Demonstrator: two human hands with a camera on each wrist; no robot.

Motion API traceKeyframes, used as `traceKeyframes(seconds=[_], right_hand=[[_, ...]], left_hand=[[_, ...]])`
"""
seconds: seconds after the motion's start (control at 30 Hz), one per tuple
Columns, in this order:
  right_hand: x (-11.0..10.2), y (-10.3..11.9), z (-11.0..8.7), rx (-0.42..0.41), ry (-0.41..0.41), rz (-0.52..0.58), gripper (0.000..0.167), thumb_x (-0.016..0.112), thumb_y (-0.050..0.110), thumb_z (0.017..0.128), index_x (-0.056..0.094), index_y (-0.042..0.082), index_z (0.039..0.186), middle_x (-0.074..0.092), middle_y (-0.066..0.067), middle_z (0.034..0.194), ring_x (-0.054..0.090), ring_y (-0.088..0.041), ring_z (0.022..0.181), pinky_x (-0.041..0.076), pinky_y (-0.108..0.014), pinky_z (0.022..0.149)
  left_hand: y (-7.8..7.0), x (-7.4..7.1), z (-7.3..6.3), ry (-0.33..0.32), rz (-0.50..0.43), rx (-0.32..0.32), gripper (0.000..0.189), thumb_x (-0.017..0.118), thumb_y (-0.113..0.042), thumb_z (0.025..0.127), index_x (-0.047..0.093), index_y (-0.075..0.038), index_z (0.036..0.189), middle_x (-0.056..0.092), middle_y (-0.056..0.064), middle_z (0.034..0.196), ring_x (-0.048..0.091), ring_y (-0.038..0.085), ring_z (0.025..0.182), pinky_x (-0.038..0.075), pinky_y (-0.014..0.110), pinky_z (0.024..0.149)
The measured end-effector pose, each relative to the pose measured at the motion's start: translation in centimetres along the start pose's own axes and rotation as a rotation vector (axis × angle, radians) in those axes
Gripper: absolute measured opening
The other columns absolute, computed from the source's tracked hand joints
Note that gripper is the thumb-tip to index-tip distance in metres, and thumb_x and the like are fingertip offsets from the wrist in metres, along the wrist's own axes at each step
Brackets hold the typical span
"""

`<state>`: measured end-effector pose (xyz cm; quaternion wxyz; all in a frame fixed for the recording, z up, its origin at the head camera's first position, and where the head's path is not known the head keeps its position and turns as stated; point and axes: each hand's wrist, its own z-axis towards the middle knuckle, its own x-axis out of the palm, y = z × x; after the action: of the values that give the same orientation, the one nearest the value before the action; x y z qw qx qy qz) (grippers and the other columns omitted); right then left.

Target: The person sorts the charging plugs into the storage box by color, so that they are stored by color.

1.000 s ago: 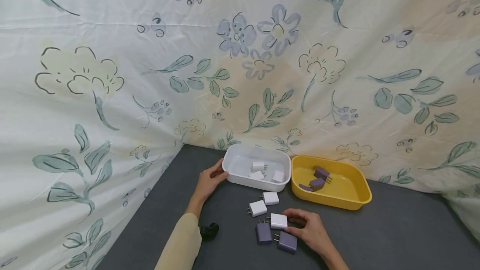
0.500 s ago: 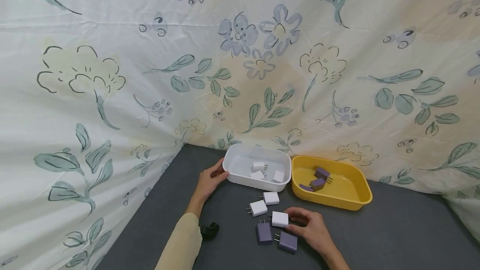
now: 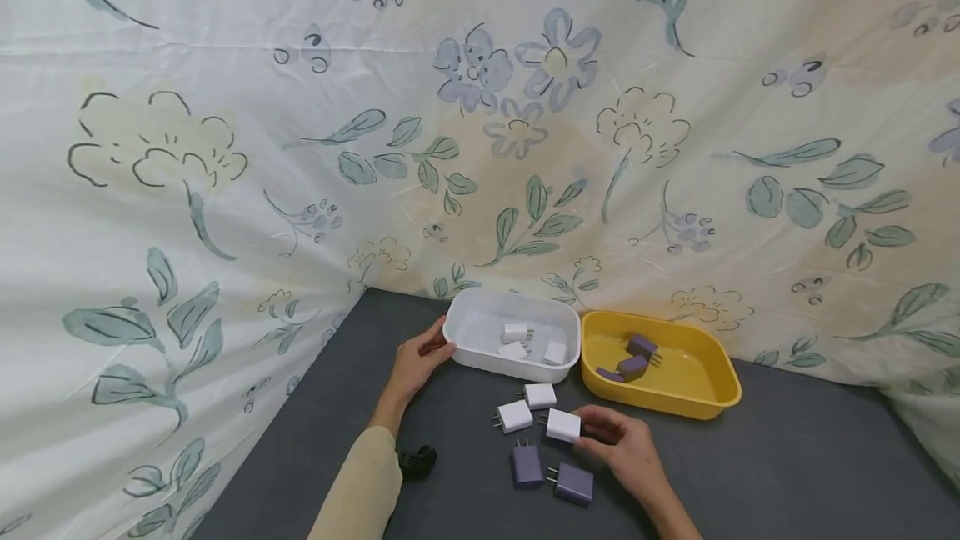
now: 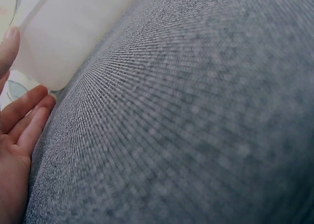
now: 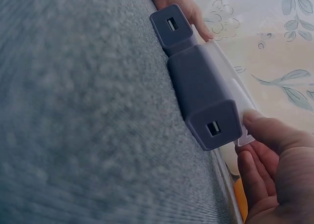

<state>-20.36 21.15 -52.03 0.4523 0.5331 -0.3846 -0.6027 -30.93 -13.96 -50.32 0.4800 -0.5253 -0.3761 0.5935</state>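
My right hand (image 3: 624, 448) pinches a white charger plug (image 3: 563, 425) between thumb and fingers, over the dark table; the right wrist view also shows the thumb and fingers at its end. Two more white chargers (image 3: 515, 417) lie just left of it. Nearer to me are two purple chargers (image 3: 527, 466), their USB ports facing the right wrist camera. My left hand (image 3: 417, 365) rests at the left end of a white bin (image 3: 480, 357), its fingers fairly straight in the left wrist view. Several white chargers (image 3: 516, 332) lie inside that bin.
A yellow bin (image 3: 705, 365) with several purple chargers (image 3: 633, 367) stands right beside the white one. A small black object (image 3: 418, 462) lies by the left forearm. Floral cloth (image 3: 480, 190) hangs behind the table.
My right hand has carried the white charger away from me and slightly right, off from the purple chargers towards the bins. The left hand stays at the white bin.
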Motion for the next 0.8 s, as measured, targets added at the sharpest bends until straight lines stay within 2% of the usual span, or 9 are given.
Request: traceKeyframes(seconds=[0.07,0.33,0.43,0.57,0.8], right_hand=[[0.0,0.1,0.1,-0.002,-0.007,0.003,0.042,0.086,0.001,0.067,0.072,0.003,0.107,0.073,-0.014,0.106,0.069,-0.006,0.091,0.057,-0.021,0.080],[-0.1,0.3,0.5,-0.060,-0.040,0.018,0.040,0.085,0.000,0.068,0.071,0.001,0.105,0.072,-0.018,0.105,0.069,-0.004,0.090,0.057,-0.020,0.079],[-0.2,0.5,0.6,-0.073,-0.054,0.021,0.040,0.085,0.000,0.068,0.071,0.001,0.106,0.072,-0.018,0.107,0.069,-0.004,0.091,0.057,-0.020,0.079],[-0.3,0.8,0.9,-0.064,-0.068,0.012,0.041,0.085,0.002,0.069,0.071,0.001,0.107,0.072,-0.018,0.108,0.069,-0.004,0.091,0.057,-0.019,0.080],[-0.2,1.3,1.3,-0.058,-0.089,-0.017,0.041,0.085,0.006,0.071,0.071,0.003,0.109,0.072,-0.016,0.110,0.069,-0.004,0.092,0.056,-0.018,0.080]], left_hand=[[-0.8,-0.2,-0.3,0.016,0.009,0.002,0.060,0.070,-0.023,0.091,0.046,-0.013,0.146,0.065,0.019,0.127,0.064,0.028,0.116,0.055,0.037,0.093],[-1.0,-0.2,-0.4,0.021,0.018,0.013,0.061,0.069,-0.022,0.091,0.045,-0.010,0.146,0.064,0.022,0.127,0.064,0.029,0.115,0.055,0.038,0.093],[0.1,0.0,0.1,0.015,0.007,-0.001,0.062,0.071,-0.025,0.091,0.046,-0.015,0.146,0.064,0.018,0.128,0.063,0.029,0.117,0.054,0.038,0.095],[2.0,0.5,0.9,-0.025,0.002,0.001,0.061,0.073,-0.030,0.088,0.049,-0.023,0.144,0.067,0.014,0.126,0.064,0.027,0.117,0.053,0.041,0.096],[2.4,0.6,0.9,-0.064,0.029,0.009,0.060,0.074,-0.034,0.086,0.053,-0.030,0.141,0.071,0.006,0.120,0.066,0.021,0.112,0.055,0.038,0.094]])
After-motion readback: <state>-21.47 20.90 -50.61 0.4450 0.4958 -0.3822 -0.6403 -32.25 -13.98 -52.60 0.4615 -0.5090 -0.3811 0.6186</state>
